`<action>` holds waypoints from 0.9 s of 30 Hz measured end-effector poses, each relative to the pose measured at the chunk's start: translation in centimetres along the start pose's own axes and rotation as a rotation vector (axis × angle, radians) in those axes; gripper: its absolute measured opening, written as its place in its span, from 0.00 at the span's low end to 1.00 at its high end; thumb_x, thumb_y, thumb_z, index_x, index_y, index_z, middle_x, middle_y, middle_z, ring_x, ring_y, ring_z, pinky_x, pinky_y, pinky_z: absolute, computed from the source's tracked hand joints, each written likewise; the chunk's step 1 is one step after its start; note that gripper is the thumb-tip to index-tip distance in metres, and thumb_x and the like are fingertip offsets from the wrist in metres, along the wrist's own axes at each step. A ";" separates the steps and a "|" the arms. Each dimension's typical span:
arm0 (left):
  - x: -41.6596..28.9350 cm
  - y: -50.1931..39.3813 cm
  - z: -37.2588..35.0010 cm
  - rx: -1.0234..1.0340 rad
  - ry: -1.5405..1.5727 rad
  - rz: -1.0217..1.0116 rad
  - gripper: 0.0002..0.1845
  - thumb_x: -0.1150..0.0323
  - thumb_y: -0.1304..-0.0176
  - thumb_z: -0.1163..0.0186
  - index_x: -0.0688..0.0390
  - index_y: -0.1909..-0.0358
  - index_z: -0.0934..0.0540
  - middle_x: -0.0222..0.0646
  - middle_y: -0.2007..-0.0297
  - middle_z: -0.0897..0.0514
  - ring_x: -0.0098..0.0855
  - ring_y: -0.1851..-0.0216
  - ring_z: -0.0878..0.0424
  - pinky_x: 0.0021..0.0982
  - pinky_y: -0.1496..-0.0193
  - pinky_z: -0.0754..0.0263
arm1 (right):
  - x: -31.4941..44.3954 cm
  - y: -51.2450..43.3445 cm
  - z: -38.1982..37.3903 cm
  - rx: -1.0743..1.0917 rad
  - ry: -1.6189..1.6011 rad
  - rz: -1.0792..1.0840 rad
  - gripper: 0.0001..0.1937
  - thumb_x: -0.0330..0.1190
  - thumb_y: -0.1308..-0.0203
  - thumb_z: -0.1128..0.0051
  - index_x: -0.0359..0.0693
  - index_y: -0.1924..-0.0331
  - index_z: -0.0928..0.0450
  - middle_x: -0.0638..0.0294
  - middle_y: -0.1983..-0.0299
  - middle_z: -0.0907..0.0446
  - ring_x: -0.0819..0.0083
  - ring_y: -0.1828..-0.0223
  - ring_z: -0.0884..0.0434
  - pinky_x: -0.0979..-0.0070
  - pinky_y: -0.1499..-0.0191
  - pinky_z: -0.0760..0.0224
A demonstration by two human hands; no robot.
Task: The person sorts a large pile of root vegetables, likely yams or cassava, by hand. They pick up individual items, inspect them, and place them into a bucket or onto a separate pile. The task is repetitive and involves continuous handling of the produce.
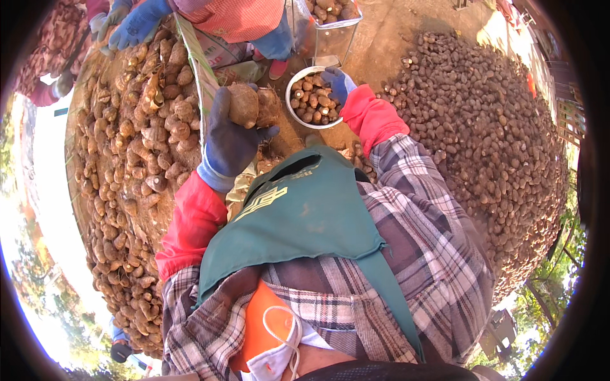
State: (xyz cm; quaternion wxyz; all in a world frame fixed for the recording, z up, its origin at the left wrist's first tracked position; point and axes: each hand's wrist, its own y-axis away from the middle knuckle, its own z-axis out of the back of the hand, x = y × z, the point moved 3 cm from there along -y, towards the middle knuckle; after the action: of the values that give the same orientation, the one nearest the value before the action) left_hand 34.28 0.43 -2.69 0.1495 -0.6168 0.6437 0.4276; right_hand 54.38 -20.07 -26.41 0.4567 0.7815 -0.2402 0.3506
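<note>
My left hand (pixel 228 138), in a blue work glove with a dark coating, grips a large fibrous brown corm (pixel 243 105), which looks like taro. A second rough corm (pixel 269 105) sits right against it; whether my hand holds that one too is unclear. My right hand (pixel 337 85), in a similar glove, is over the right side of a white-rimmed round basin (pixel 291 110). Small brown corms (pixel 312 101), some with pale cut ends, fill much of the basin. The right fingers point down at them, and I cannot tell whether they hold one.
Loose corms cover a board-like surface (pixel 138 205) on my left. A large heap of small corms (pixel 486 143) spreads at right. Beyond the basin stands a metal-framed container (pixel 333 43) holding corms. A co-worker's gloved hands (pixel 138 28) are at the upper left.
</note>
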 end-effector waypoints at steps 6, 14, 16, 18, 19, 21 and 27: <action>2.1 -3.4 -2.3 -0.088 0.079 0.193 0.27 0.43 0.24 0.49 0.50 0.35 0.30 0.34 0.39 0.24 0.38 0.41 0.22 0.44 0.46 0.19 | 5.5 7.2 -6.2 0.507 -0.187 -0.005 0.38 0.38 0.30 0.41 0.51 0.21 0.50 0.58 0.31 0.32 0.60 0.34 0.27 0.54 0.47 0.19; 0.3 -4.2 -4.6 0.059 -0.171 0.125 0.31 0.50 0.22 0.50 0.54 0.25 0.39 0.35 0.31 0.31 0.35 0.35 0.25 0.40 0.43 0.22 | 10.3 3.7 -6.8 0.607 -0.554 0.042 0.20 0.50 0.29 0.44 0.40 0.50 0.29 0.56 0.58 0.23 0.62 0.59 0.20 0.63 0.55 0.22; -1.7 -3.1 -3.9 -0.005 -0.188 0.070 0.30 0.51 0.22 0.49 0.55 0.26 0.36 0.36 0.33 0.27 0.35 0.38 0.22 0.39 0.44 0.22 | 12.7 -0.5 -4.3 0.445 -0.573 0.037 0.18 0.50 0.28 0.46 0.44 0.66 0.29 0.61 0.68 0.26 0.65 0.66 0.20 0.62 0.62 0.22; -3.5 -1.7 -3.1 -0.020 -0.163 -0.031 0.28 0.54 0.22 0.49 0.58 0.28 0.33 0.39 0.38 0.20 0.36 0.43 0.18 0.37 0.45 0.20 | 16.2 -4.5 -2.6 0.496 -0.626 0.213 0.16 0.50 0.30 0.43 0.45 0.57 0.24 0.57 0.59 0.19 0.58 0.61 0.17 0.51 0.58 0.15; -4.3 -0.8 -2.7 -0.011 -0.164 -0.089 0.28 0.55 0.21 0.50 0.60 0.28 0.33 0.40 0.38 0.21 0.37 0.42 0.18 0.37 0.45 0.19 | 16.9 -6.4 -1.4 0.221 -0.583 0.172 0.15 0.47 0.30 0.43 0.45 0.52 0.23 0.54 0.54 0.18 0.52 0.53 0.15 0.45 0.55 0.14; -5.7 1.3 -1.3 -0.068 -0.180 -0.218 0.28 0.55 0.21 0.51 0.61 0.28 0.34 0.43 0.37 0.21 0.38 0.42 0.17 0.37 0.43 0.18 | 16.5 -8.0 -0.4 -0.099 -0.600 0.143 0.17 0.44 0.29 0.44 0.41 0.47 0.24 0.50 0.53 0.18 0.46 0.50 0.15 0.44 0.54 0.14; -8.2 11.8 6.1 -0.493 -0.391 -0.502 0.22 0.61 0.22 0.49 0.62 0.33 0.27 0.38 0.41 0.18 0.33 0.43 0.17 0.33 0.45 0.22 | 8.5 -0.8 -8.4 0.176 -0.217 -0.038 0.18 0.40 0.26 0.48 0.37 0.42 0.25 0.53 0.53 0.17 0.61 0.57 0.15 0.65 0.55 0.18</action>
State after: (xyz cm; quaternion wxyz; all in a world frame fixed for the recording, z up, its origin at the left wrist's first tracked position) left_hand 22.96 8.90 3.92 0.2164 -0.6794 0.3107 0.6286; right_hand 57.63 -12.73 -17.47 0.3644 0.8562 -0.2419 0.2751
